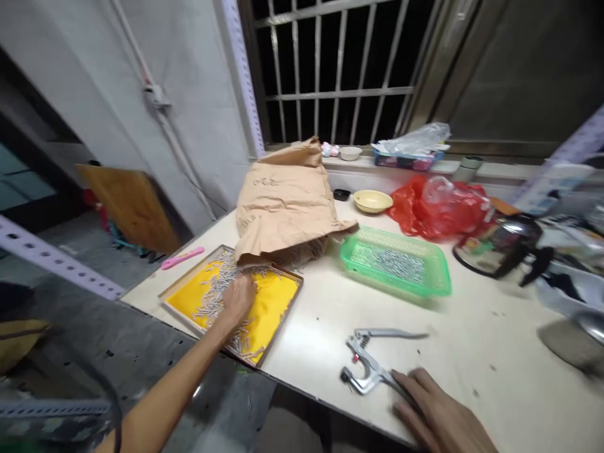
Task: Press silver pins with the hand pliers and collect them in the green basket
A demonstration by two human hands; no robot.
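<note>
My left hand (239,297) is down in a shallow tray (286,307) lined with yellow, its fingers bunched among small silvery metal pieces (214,292). Whatever those fingers grip is hidden. Beside the table's front edge, my right hand (436,406) has its fingers and thumb around one handle of metal snap pliers (370,371). The pliers lie flat on the table with their jaws pointing left and their handles spread. A brown paper bag (285,195) rests against the tray's back edge, with more metal pieces showing at its mouth.
A green plastic basket (443,277) holding small metal pieces stands right of the bag. A pink-handled tool (183,258) lies left of the tray. Behind are a yellow bowl (372,201) and a red plastic bag (419,211); a glass kettle (507,242) is at right.
</note>
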